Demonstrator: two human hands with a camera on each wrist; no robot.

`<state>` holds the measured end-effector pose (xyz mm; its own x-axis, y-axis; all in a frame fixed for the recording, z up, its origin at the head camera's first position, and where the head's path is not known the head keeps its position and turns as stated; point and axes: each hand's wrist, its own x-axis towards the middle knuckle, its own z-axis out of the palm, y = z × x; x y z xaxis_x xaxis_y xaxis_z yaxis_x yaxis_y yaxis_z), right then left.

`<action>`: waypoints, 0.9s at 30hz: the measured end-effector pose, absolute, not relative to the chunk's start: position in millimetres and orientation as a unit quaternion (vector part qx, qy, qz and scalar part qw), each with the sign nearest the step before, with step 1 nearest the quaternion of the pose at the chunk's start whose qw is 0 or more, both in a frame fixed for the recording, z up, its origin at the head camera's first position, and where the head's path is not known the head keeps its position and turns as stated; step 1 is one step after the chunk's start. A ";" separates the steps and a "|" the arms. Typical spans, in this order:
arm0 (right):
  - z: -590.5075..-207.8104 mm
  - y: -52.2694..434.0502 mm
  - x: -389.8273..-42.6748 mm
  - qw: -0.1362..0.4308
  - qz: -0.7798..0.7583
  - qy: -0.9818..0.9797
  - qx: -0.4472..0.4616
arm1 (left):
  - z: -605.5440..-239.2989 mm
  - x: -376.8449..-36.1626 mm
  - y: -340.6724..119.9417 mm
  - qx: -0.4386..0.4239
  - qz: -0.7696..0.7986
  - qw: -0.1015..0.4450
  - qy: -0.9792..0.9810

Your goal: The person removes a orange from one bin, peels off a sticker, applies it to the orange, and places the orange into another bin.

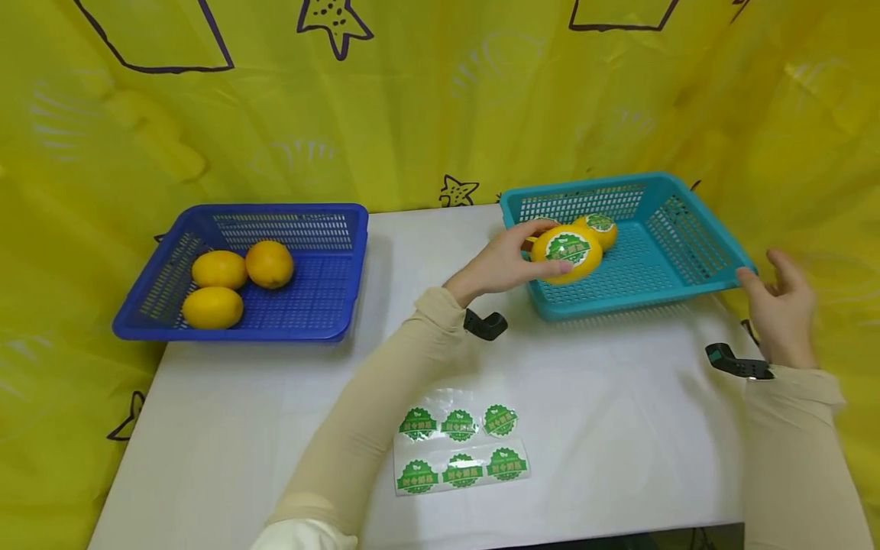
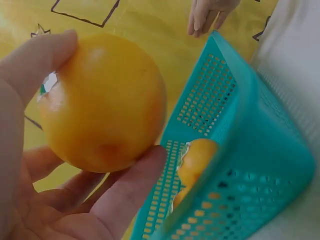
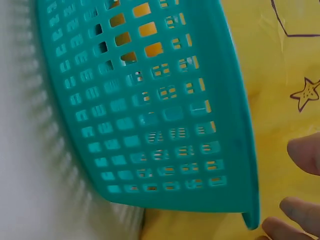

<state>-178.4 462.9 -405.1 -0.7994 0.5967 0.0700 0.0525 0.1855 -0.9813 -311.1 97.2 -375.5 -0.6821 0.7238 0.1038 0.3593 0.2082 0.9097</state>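
My left hand (image 1: 509, 260) grips an orange (image 1: 565, 267) over the left part of the teal basket (image 1: 660, 286). A round green-and-white sticker is on the orange's upper side in the head view. The left wrist view shows the thumb on one side of the orange (image 2: 107, 105) and the fingers around the other. Another orange with a sticker (image 1: 600, 222) lies in the teal basket behind the held one, and more fruit there is partly hidden. My right hand (image 1: 784, 309) is at the basket's right front corner, fingers loosely bent, holding nothing.
A dark blue basket (image 1: 323, 334) at the left holds three oranges (image 1: 270, 264) without visible stickers. A sheet of round green stickers (image 1: 462, 470) lies near the front of the white table (image 1: 605, 451). A yellow patterned curtain (image 1: 412, 114) hangs behind.
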 end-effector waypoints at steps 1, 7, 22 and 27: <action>-406.9 464.6 -179.0 0.211 0.622 -0.723 -0.216 | -374.5 -313.6 104.9 0.364 0.508 0.181 0.759; -417.0 468.5 -180.9 0.158 0.718 -0.653 -0.181 | -374.5 -325.7 146.2 0.406 0.378 0.185 0.811; -422.0 471.8 -181.9 0.157 0.728 -0.641 -0.184 | -370.4 -329.2 187.9 0.349 0.101 0.229 0.903; -423.0 470.0 -183.1 0.165 0.730 -0.636 -0.187 | -370.8 -326.9 193.9 0.319 0.086 0.256 0.908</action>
<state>-183.1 470.0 -423.0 -0.8754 0.4793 -0.0632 -0.0026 -0.1354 -0.9908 -326.9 193.9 -370.8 -0.6651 0.6244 -0.4096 0.5362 0.7811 0.3201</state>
